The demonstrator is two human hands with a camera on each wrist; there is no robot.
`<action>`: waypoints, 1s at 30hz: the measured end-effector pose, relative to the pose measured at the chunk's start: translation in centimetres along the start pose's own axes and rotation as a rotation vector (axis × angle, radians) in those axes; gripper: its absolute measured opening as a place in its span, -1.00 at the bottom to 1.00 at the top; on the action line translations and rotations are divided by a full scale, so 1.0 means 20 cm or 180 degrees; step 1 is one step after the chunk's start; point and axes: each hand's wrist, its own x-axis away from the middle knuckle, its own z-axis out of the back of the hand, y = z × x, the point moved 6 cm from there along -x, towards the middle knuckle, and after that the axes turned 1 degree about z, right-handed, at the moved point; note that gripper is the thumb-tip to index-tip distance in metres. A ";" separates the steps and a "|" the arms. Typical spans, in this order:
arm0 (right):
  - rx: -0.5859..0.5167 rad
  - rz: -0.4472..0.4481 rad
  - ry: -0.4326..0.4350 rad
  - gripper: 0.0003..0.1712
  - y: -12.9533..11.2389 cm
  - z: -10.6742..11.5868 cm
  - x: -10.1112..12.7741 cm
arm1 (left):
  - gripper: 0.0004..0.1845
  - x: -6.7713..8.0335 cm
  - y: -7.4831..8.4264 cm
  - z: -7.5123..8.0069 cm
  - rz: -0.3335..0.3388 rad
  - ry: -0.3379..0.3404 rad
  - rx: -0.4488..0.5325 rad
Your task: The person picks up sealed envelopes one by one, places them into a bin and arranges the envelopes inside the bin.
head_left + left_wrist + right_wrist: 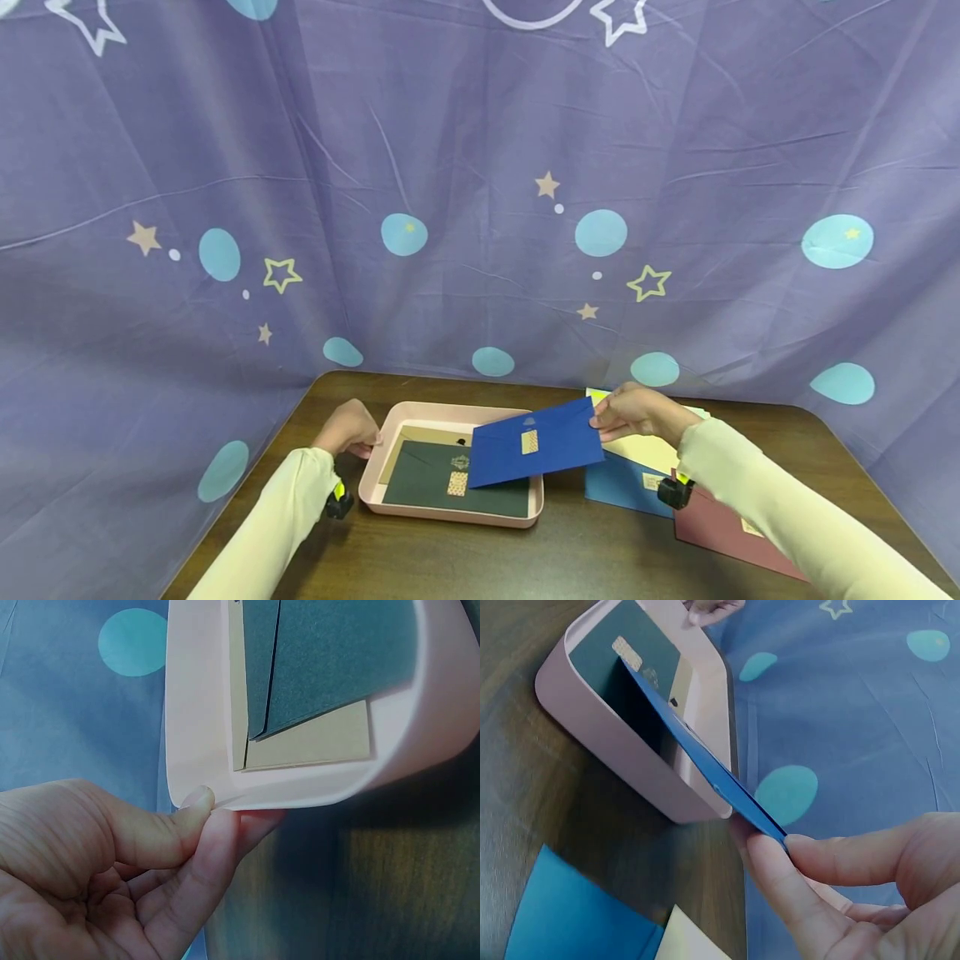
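Note:
My right hand (636,413) pinches a dark blue envelope (540,446) by its right edge, between thumb and fingers. The envelope tilts over the right part of a pink tray (450,517), its left end low above the contents. My left hand (351,430) pinches the tray's left rim, as the left wrist view shows with thumb (196,801) on the inside. Inside the tray lie a dark green envelope (420,475) and, partly under it, a tan envelope (427,434). The blue envelope carries a small patterned label and a heart mark.
Right of the tray lie a teal-blue envelope (626,483), a pale yellow envelope (645,450) overlapping it, and a dark red envelope (720,525) partly behind my right forearm. A purple curtain (450,125) with stars hangs behind the brown wooden table (450,567).

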 end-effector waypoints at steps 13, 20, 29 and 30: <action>-0.0062 0.0045 0.0136 -0.79 -0.04 -0.16 -0.07 | -0.84 0.02 0.01 0.00 -0.0007 -0.0010 -0.0019; -0.0101 0.0059 0.0202 -0.85 -0.05 -0.22 -0.11 | -0.85 0.00 0.00 0.00 -0.0015 -0.0021 0.0005; -0.0109 0.0070 0.0361 -0.88 -0.05 -0.32 -0.15 | -0.86 0.02 0.01 0.00 0.0007 -0.0041 0.0025; -0.0115 0.0061 0.0382 -0.88 -0.05 -0.33 -0.15 | -0.85 0.02 0.01 0.00 0.0006 -0.0047 0.0023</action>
